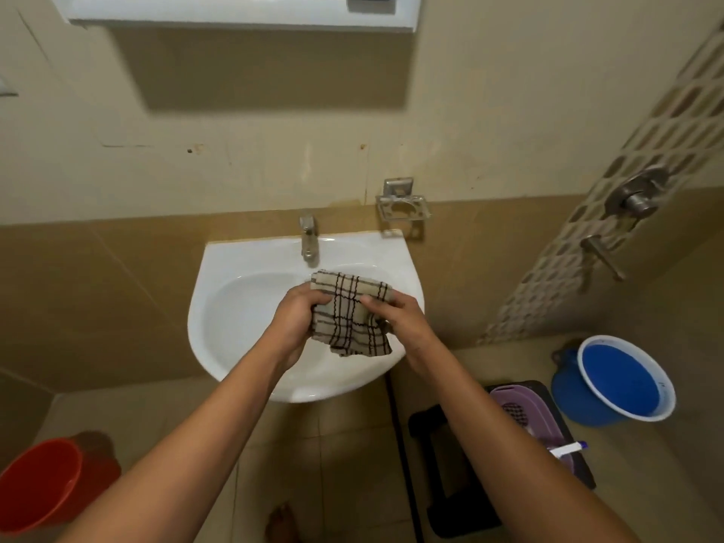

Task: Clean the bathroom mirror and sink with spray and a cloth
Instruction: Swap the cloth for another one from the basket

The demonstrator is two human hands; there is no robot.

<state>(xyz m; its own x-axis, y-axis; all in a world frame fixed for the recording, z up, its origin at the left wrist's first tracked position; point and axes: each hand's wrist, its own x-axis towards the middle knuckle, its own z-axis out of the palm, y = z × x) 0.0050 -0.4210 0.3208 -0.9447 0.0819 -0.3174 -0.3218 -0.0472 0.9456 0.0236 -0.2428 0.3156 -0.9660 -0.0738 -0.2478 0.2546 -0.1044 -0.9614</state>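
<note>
A beige cloth with a dark check pattern point(354, 315) hangs over the bowl of the white wall-mounted sink point(235, 307). My left hand point(295, 315) grips the cloth's left edge and my right hand point(399, 317) grips its right side, both above the basin. The steel tap point(308, 239) stands at the back of the sink, just beyond the cloth. Only the white bottom frame of the mirror cabinet point(243, 13) shows at the top. No spray bottle is in view.
An empty steel soap holder point(402, 203) is fixed to the wall right of the tap. Shower valves point(636, 197) sit on the right wall. On the floor are a blue bucket point(619, 380), a purple basket on a black stool point(529, 421) and a red bucket point(43, 484).
</note>
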